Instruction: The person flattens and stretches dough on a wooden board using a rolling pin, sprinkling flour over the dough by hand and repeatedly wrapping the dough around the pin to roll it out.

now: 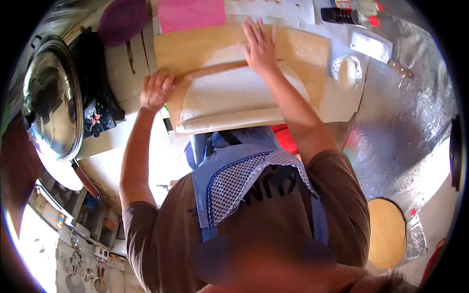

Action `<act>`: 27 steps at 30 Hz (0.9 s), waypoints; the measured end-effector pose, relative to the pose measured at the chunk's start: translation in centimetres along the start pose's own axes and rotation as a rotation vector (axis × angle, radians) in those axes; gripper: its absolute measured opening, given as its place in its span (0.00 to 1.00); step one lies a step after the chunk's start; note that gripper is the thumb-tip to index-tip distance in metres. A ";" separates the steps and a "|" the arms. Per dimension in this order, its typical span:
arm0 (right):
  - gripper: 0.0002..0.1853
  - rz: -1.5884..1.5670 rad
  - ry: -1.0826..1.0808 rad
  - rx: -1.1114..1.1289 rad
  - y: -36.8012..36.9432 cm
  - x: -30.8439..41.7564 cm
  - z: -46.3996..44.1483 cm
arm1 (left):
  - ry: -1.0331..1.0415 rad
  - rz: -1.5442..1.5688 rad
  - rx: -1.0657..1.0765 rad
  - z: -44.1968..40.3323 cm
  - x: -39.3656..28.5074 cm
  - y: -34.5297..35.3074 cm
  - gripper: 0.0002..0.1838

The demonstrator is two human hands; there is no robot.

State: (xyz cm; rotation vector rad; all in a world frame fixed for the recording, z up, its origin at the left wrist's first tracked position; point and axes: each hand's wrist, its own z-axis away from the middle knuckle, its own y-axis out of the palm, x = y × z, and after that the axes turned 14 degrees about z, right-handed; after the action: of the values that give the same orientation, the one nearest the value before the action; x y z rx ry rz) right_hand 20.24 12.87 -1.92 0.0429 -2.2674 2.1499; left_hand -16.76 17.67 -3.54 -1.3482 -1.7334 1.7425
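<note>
A long wooden rolling pin [215,71] lies slanted across a wide, thin sheet of dough [229,93] on a wooden board [303,49]. My left hand [157,90] is closed around the pin's left end, just off the dough. Over the pin's right part is my right hand [260,49], its fingers stretched out, apart and smeared by motion; the palm side is hidden. The dough's near edge forms a thick roll or fold [234,120] along the board's front edge, close to my apron [234,180].
A white bowl [348,72] and a cleaver [376,46] are right of the board, with bottles [342,16] behind. Left are a lidded pan [53,97] on a black stove [97,115] and a purple plate [122,22]. A pink sheet [190,13] touches the far side.
</note>
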 end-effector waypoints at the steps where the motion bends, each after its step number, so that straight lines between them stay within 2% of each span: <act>1: 0.34 -0.037 0.040 -0.073 0.2 -0.7 -2.3 | -0.013 -0.046 0.077 -1.4 0.9 -0.2 0.18; 2: 0.34 -0.073 0.082 -0.148 0.1 -1.4 -3.3 | -0.012 -0.022 0.076 -2.6 1.1 -0.6 0.17; 5: 0.33 -0.167 0.239 -0.156 -0.1 -4.3 0.2 | 0.042 -0.015 0.084 -4.9 -1.1 -0.6 0.14; 8: 0.32 -0.087 0.286 -0.095 -2.7 -6.3 9.1 | 0.111 -0.002 0.114 -6.0 -6.3 1.2 0.12; 11: 0.32 -0.007 0.280 -0.009 -1.4 -7.7 12.7 | 0.185 0.017 0.166 -8.0 -8.6 3.0 0.12; 12: 0.32 0.034 0.246 0.039 -1.0 -8.2 13.2 | 0.214 0.052 0.210 -8.8 -8.7 3.9 0.12; 13: 0.32 0.034 0.254 0.040 -0.8 -9.0 12.1 | 0.291 0.067 0.079 -9.6 -7.6 4.9 0.13; 15: 0.34 0.014 0.335 -0.078 -0.1 -10.7 8.9 | 0.380 -0.026 0.043 -11.5 -5.6 5.4 0.14; 17: 0.33 0.027 0.366 -0.112 0.2 -12.6 5.9 | 0.358 -0.016 0.196 -14.4 -4.3 5.4 0.14; 19: 0.33 0.040 0.397 -0.154 -0.3 -13.6 5.4 | 0.403 -0.006 0.157 -16.3 -4.6 4.7 0.12; 22: 0.35 -0.098 0.506 -0.108 -1.5 -12.5 10.7 | 0.320 0.096 0.199 -15.1 -7.5 3.6 0.11; 24: 0.35 0.045 0.381 0.000 -1.6 -11.3 15.2 | 0.292 0.081 0.306 -13.4 -9.2 3.8 0.11; 25: 0.35 0.047 0.386 -0.001 -1.2 -11.5 15.5 | 0.253 0.074 0.387 -13.1 -10.0 4.2 0.11; 27: 0.35 -0.014 0.317 0.041 -0.3 -11.4 15.8 | 0.269 0.110 0.379 -13.4 -9.1 5.6 0.14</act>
State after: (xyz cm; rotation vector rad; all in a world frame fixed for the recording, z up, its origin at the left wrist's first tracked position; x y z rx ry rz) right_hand 31.78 -2.86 -2.79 -0.2616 -2.0394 2.0250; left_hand 0.37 17.26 -2.60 -1.4439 -1.1381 1.7402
